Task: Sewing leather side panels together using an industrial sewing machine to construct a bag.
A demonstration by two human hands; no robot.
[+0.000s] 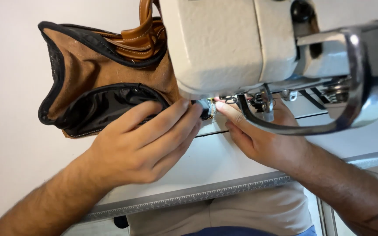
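A brown bag with black lining and tan leather straps lies inside out on the white table, under the head of a cream sewing machine. My left hand rests flat on the bag's black zipper edge, with its fingertips pressing it toward the needle area. My right hand reaches from the right under the machine head, thumb and forefinger pinching the bag edge beside the presser foot. The needle itself is hidden by the machine head.
A chromed curved guard on the machine arches over my right wrist. The table's front edge carries a metal ruler strip. Below it my lap shows in beige and blue cloth.
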